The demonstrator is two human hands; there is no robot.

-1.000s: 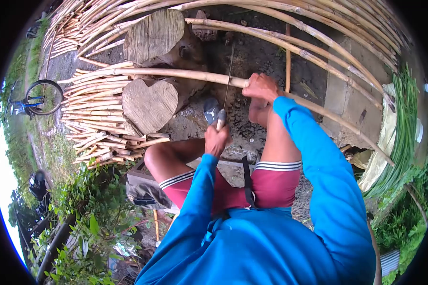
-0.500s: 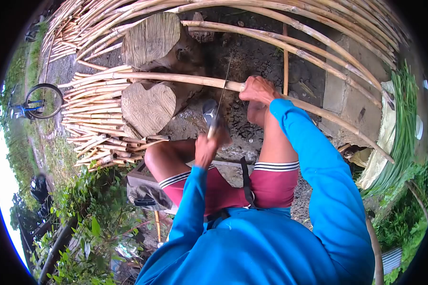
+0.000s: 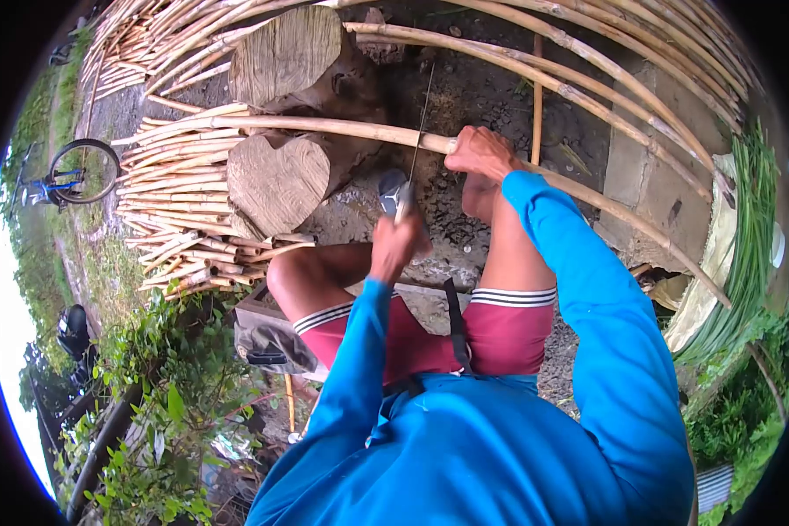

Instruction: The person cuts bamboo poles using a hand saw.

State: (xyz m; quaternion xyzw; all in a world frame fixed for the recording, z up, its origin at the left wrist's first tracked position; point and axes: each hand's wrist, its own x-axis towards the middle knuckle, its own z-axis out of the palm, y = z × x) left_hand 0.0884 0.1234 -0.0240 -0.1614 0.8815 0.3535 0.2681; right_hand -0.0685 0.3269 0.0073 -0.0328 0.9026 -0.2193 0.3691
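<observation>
Left hand [image 3: 396, 241] is curled around the handle of a saw [image 3: 424, 110], whose thin blade points away from the body and crosses a long bamboo-like pole [image 3: 342, 129]. Right hand [image 3: 482, 151] is wrapped firmly around that pole just beside the blade. Whether the blade has bitten into the pole is hard to tell from above.

The pole runs between two cut log ends [image 3: 280, 180], its far end over a pile of cut poles [image 3: 180, 188] on the left. Its other end reaches right, toward a bundle of long green leaves [image 3: 745, 237]. Longer poles [image 3: 184, 39] arch across the top, ahead of the work. A dark slipper [image 3: 393, 188] with a white emblem shows just beside the saw handle, and a bare foot [image 3: 479, 195] sits close below the right hand. Leafy bushes [image 3: 171, 377] crowd the lower left; a blue bicycle [image 3: 61, 187] stands farther off.

Compared with half a second ago, the left hand has moved forward, closer to the pole, and more of the blade reaches past it. The right hand keeps its hold near the same spot.
</observation>
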